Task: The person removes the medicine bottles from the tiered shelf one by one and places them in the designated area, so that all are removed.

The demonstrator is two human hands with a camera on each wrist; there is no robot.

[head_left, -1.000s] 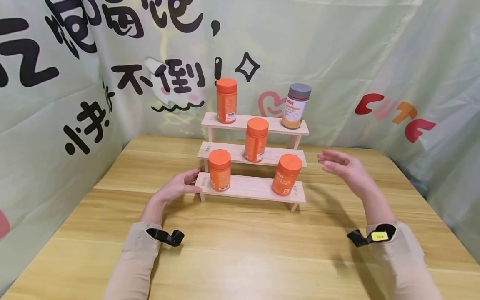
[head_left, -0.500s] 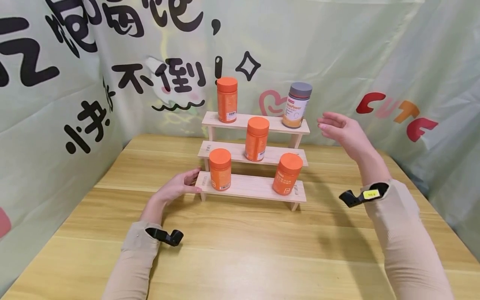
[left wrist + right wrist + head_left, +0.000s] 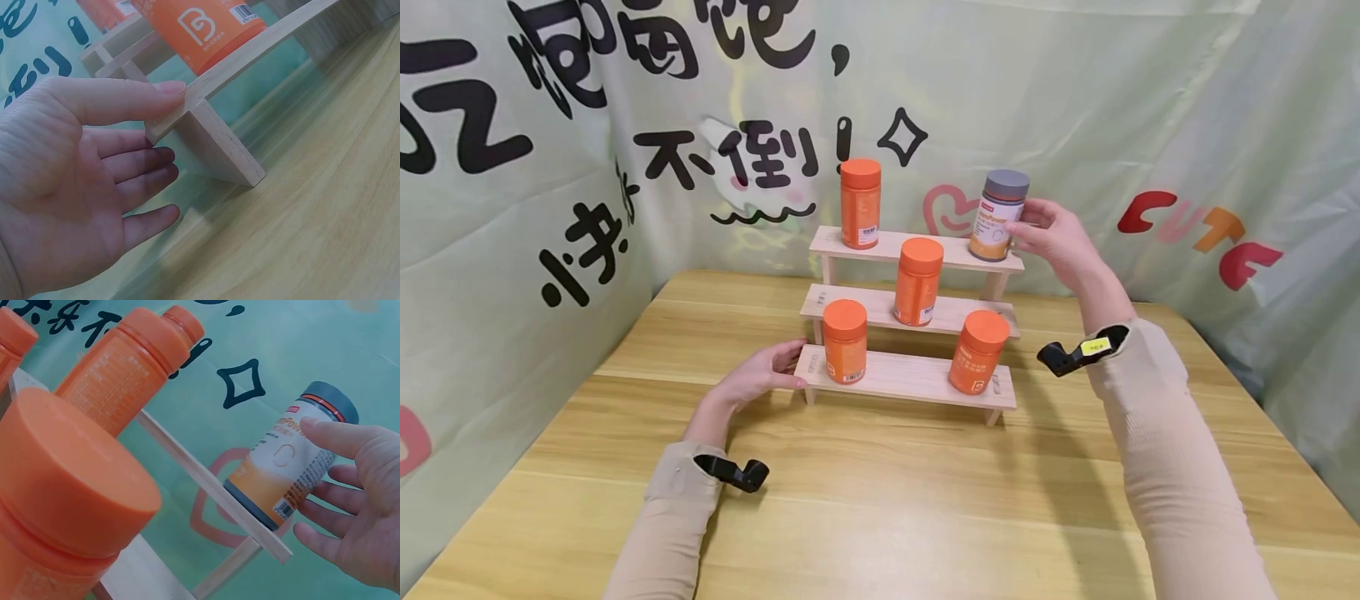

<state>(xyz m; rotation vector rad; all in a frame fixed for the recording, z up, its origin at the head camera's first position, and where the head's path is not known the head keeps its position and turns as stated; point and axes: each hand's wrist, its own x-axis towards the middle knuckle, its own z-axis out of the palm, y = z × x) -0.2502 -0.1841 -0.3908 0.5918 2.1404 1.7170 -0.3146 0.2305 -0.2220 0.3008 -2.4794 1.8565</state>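
A three-tier wooden rack [image 3: 910, 377] stands on the table. Its top shelf carries a grey-lidded bottle [image 3: 997, 217] at the right end and an orange bottle [image 3: 860, 203] at the left. My right hand [image 3: 1033, 232] is against the grey-lidded bottle [image 3: 287, 469]. The thumb touches its label while the fingers [image 3: 350, 487] stay spread beside it, not wrapped round. My left hand [image 3: 771, 371] rests at the left end of the bottom shelf [image 3: 219, 144], thumb on the board's top edge, fingers [image 3: 94, 156] loose beside the leg.
One orange bottle [image 3: 917, 281] stands on the middle shelf, and two more [image 3: 845, 342] [image 3: 977, 352] on the bottom shelf. The wooden table [image 3: 880, 517] runs forward from the rack. Printed cloth walls [image 3: 512, 208] close in the back and both sides.
My right hand rose from beside the bottom shelf up to the top shelf and reached the grey-lidded bottle. The left hand stayed at the rack's left end.
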